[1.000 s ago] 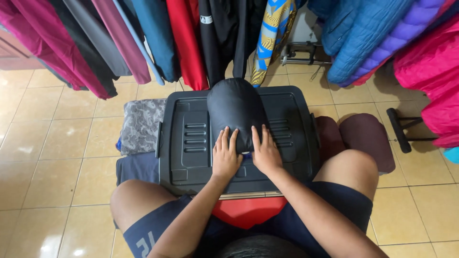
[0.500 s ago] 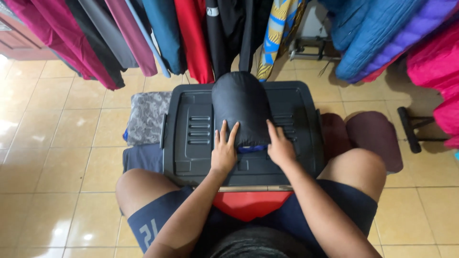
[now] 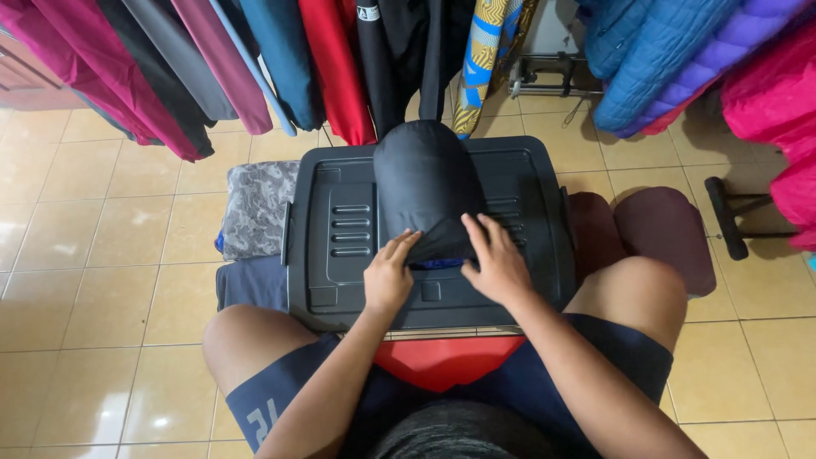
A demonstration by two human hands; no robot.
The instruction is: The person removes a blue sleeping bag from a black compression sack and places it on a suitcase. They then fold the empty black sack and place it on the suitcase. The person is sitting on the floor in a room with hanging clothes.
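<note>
**Head view: both hands at the mouth of a dark stuffed bundle**

Head camera looks down on a black padded bundle point(image 3: 425, 187) lying lengthwise on a dark plastic bin lid point(image 3: 340, 255) across the person's lap. The left hand point(image 3: 389, 276) pinches the fabric edge at 6 o'clock; the right hand point(image 3: 495, 263) rests flat beside it, fingers spread, gripping nothing. It looks soft, light and squashy, best held at that loose hem. A small white tag point(image 3: 368, 13) sits at 12 o'clock on hanging dark clothing point(image 3: 399, 59). Folded grey patterned cloth point(image 3: 255, 208) lies at 9 o'clock.
</note>
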